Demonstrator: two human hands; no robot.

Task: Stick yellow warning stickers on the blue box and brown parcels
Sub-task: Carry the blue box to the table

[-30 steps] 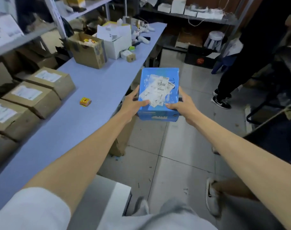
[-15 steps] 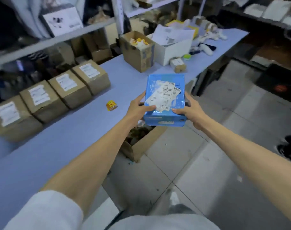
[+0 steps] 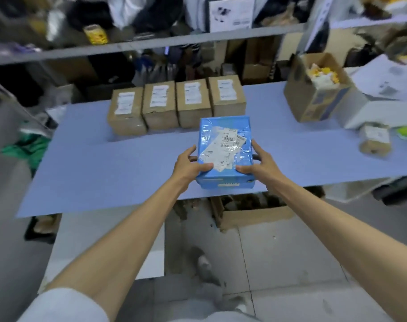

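Change: a second ago I held the blue box (image 3: 224,154) over the floor, with the table to the left of the hands. Now I face the table (image 3: 105,163) and the box is over its near edge.
Meaning: I judge the box is being put down to receive its sticker; no yellow sticker is on it yet.
Left hand (image 3: 188,167): grasps the left side of the box, thumb on top.
Right hand (image 3: 260,163): grasps the right side, thumb on top.
Contact: I cannot tell if the box already touches the table.
Parcels (image 3: 177,105): four brown ones in a row just beyond the hands, with white labels only.
Surface: flat pale blue top, with free space left of the hands.
Room: an open carton (image 3: 314,89) is far to the right of the hands; a crowded shelf (image 3: 151,46) above is blurred.
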